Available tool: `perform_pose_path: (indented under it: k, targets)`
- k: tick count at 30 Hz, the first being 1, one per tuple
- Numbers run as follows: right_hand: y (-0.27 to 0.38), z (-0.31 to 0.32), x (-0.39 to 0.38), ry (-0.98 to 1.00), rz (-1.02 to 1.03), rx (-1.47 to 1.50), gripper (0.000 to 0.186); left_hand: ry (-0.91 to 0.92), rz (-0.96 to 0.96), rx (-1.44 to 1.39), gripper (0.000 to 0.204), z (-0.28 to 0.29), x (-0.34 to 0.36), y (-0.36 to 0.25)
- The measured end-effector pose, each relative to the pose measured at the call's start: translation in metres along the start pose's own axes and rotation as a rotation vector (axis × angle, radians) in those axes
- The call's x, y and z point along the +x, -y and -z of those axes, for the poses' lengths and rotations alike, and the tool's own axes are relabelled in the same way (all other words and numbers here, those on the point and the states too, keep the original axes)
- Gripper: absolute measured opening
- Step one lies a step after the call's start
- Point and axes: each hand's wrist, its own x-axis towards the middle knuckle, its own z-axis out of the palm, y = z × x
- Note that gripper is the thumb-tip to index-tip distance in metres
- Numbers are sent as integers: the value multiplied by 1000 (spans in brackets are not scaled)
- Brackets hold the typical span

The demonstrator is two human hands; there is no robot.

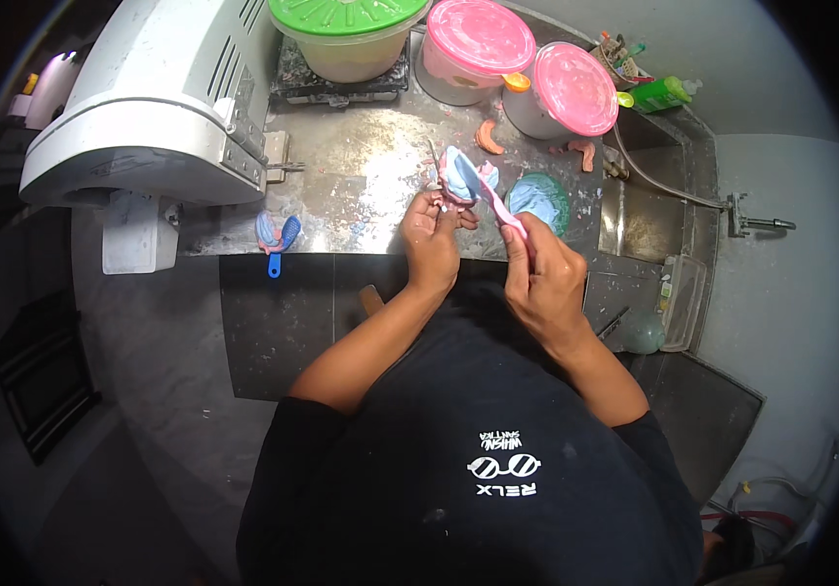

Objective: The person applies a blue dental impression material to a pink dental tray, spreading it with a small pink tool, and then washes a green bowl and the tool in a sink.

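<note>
Over the metal counter, my left hand [432, 244] grips a dental impression tray [457, 202] from below, its fingers wrapped round it. Pink impression material shows at its edges, with pale blue paste on top. The pink handle of a spatula [504, 213] is closed in my right hand [548, 278]; its paste-coated blade touches or lies just above the blue paste. Right beside them sits a green mixing bowl [563, 207] with pale blue paste in it. A second impression tray [275, 262], with a blue handle and pink and blue material, rests at the counter's front edge on the left.
At the back stand a green-lidded tub [346, 49] on a dark scale-like base and two pink-lidded tubs [478, 39]. A white machine [146, 137] fills the left side. Curved pink pieces [488, 137] lie on the counter [341, 146]. A sink and tap [756, 225] are at right.
</note>
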Motion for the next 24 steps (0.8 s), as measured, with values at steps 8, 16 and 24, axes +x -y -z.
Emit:
perform_pose_path:
  k: [8, 16, 24]
  targets:
    - [-3, -5, 9, -36, -11, 26, 11, 24, 11, -40, 10, -3, 2, -1]
    - [-7, 0, 12, -102, -34, 36, 12, 51, 13, -45, 8, -5, 0, 4]
    - [-68, 50, 14, -169, -292, 0, 18, 66, 31, -58, 9, 7, 3, -3]
